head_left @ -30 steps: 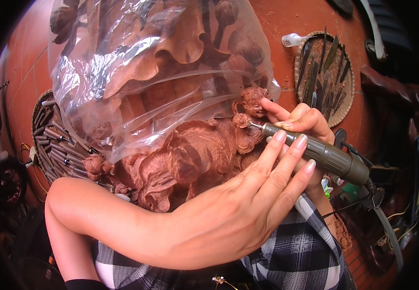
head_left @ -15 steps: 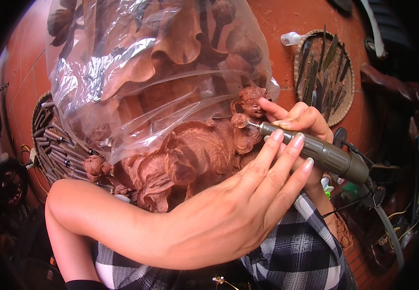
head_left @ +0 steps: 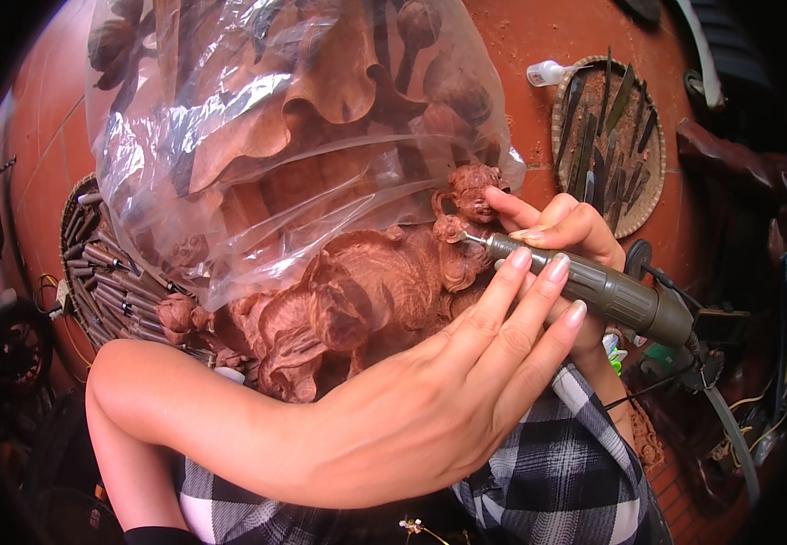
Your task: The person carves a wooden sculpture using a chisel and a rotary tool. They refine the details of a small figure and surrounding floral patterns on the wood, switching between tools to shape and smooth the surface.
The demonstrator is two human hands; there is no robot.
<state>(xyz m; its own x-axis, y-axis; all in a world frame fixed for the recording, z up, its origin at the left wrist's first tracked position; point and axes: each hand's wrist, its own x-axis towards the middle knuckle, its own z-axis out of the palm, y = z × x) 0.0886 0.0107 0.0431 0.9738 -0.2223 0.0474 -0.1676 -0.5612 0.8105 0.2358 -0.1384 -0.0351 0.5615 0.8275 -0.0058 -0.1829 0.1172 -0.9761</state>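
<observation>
A dark green rotary carving tool (head_left: 625, 295) slants across the right side, its thin metal bit (head_left: 474, 238) against a small round knob on a reddish-brown wood carving (head_left: 393, 282). My right hand (head_left: 577, 229) wraps the tool from the far side, thumb along its top, index finger reaching to the carved bud (head_left: 475, 186). From the left my left hand (head_left: 420, 413) crosses in front of the carving. Its fingertips press on the near side of the tool; its thumb is hidden. Clear plastic sheeting (head_left: 257, 200) covers the carving's far part.
At the left, a woven basket (head_left: 68, 227) holds several slim metal-and-wood tools. Another round basket (head_left: 657, 182) with several flat files sits far right, beside a small white bottle (head_left: 548, 73). The tool's cable (head_left: 729, 436) runs down at the right over the red tiled floor (head_left: 539, 32).
Almost nothing differs. The tool and both hands have shifted very slightly, with the bit still at the same small knob.
</observation>
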